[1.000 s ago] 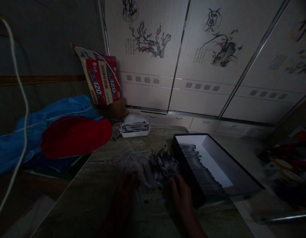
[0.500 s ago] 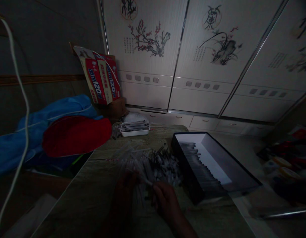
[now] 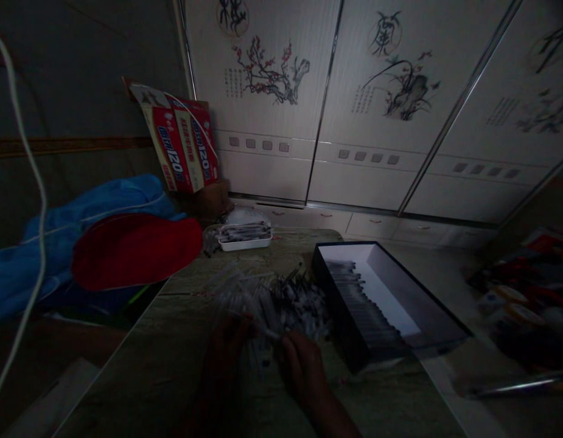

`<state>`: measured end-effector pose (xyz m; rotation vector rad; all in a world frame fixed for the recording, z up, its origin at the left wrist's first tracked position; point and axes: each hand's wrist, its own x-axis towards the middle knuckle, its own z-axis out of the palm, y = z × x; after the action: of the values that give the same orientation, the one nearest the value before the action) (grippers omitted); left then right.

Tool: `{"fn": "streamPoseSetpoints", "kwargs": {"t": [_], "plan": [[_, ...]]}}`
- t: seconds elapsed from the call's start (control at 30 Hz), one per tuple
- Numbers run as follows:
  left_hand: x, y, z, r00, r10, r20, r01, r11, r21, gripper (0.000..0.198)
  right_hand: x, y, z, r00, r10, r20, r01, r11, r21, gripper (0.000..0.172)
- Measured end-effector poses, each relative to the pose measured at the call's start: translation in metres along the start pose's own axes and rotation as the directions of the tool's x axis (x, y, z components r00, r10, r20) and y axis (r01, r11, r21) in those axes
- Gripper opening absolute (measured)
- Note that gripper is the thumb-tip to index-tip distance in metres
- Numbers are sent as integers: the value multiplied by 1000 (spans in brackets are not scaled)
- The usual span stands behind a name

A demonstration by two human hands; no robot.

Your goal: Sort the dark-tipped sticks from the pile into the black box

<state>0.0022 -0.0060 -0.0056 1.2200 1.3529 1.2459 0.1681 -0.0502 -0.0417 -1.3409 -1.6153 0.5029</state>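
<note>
In the dim head view my right hand (image 3: 302, 365) is closed, its thumb and fingers pinching the near end of a slim, pale pen barrel (image 3: 268, 331). My left hand (image 3: 227, 344) is at the other end of that barrel, fingers drawn together in a pinch; what they grip is too dark to make out. Just beyond both hands lies a loose heap of clear pen barrels (image 3: 238, 295). Black-and-clear pen parts (image 3: 304, 304) are piled to its right. A small dark piece (image 3: 265, 363) rests on the table between my hands.
An open dark box (image 3: 340, 328) with a white inside holds a row of pens on the right. A white tray (image 3: 244, 244) of thin dark sticks stands at the table's (image 3: 148, 377) far end. Red and blue cloth (image 3: 137, 252) lies left, near a red carton (image 3: 183, 146).
The view has shifted slightly, so everything sits a little further left. My right hand has turned a little; both hands stay close together by the heap.
</note>
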Motion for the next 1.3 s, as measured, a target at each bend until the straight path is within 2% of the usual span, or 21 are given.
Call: {"fn": "streamPoseSetpoints", "kwargs": {"t": [0.17, 0.27, 0.37, 0.53, 0.6, 0.73, 0.87, 0.97, 1.07, 1.2, 1.3], "plan": [[-1, 1, -1, 1000, 16, -1, -16, 1000, 27, 34, -1, -3, -1, 996, 43, -74, -37, 997, 74, 20], [-1, 3, 0, 1000, 6, -18, -5, 1000, 5, 37, -1, -1, 0, 998, 37, -55, -33, 996, 77, 23], [-1, 4, 0, 1000, -13, -7, 13, 1000, 4, 39, -1, 1, 0, 999, 28, -26, -27, 999, 43, 37], [-1, 2, 1, 1000, -22, -6, 22, 1000, 9, 42, -2, 1, 0, 996, 77, -41, -75, 996, 46, 21], [0, 0, 1, 1000, -17, -15, 17, 1000, 8, 43, -2, 1, 0, 997, 82, -16, -81, 995, 61, 23], [0, -1, 1, 1000, 5, -5, -5, 1000, 12, 44, -1, 1, 0, 999, 38, -4, -38, 998, 58, 37], [-1, 1, 1, 1000, 2, -9, -2, 1000, -7, 39, -1, -1, -2, 998, 53, -43, -50, 996, 69, 22], [-1, 4, 2, 1000, -13, -8, 13, 999, -33, 38, -2, 0, -1, 998, 63, -20, -62, 996, 71, 25], [-2, 6, 2, 1000, -27, -1, 27, 999, -43, 38, -2, 3, 0, 998, 61, 17, -61, 996, 61, 37], [-1, 5, 2, 999, -35, -5, 34, 999, -25, 36, -2, 3, 0, 998, 64, -4, -63, 996, 57, 24], [-1, 2, 2, 1000, -24, 3, 24, 999, -33, 33, -2, 2, -1, 997, 74, 6, -75, 995, 70, 26]]}}
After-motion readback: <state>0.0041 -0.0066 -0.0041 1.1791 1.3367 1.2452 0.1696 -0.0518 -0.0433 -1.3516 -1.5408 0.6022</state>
